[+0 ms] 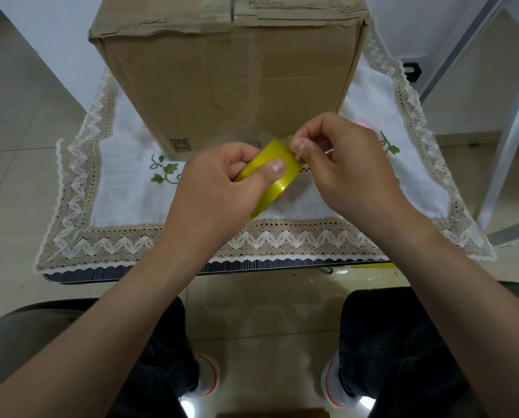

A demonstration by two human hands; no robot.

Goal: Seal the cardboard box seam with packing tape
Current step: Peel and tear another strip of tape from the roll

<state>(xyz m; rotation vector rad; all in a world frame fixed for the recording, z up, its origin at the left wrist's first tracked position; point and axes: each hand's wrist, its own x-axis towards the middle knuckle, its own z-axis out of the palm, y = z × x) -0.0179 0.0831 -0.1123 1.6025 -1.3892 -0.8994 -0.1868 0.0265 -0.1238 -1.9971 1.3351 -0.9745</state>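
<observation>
Tape roll: yellow-tinted roll (268, 173) is up off the table, gripped in front of the box's near face, well below the top seam it has to reach.
Left hand: left hand (222, 188) is wrapped around the roll, thumb flat across the outer band, fingers tucked behind. Closed firmly on it, by the look.
Right hand: right hand (342, 164) is at the roll's upper right edge, thumb and forefinger pressed together on what looks like a thin clear tab of tape. Whether the tab is truly lifted or only scraped at, hard to tell.
Box: cardboard box (228, 86) stands upright on the lace-edged tablecloth (192, 245), well clear of both hands. Top flaps look ragged, with strips of older tape across them; a glossy strip also runs down the front face.
Step in hand: finding and peeling the free end, I'd say. No new tape laid yet.
Risk, the tab: pull at an angle and the film may split into a sliver, leaving the end stuck again.
Risk, the fold: a loose length could curl back and stick to itself or the fingers.
Risk, the flaps: that torn top edge may leave wrinkles or gaps unless pressed flat first.
Risk, the cloth: a trailing sticky end could catch the lace.
</observation>
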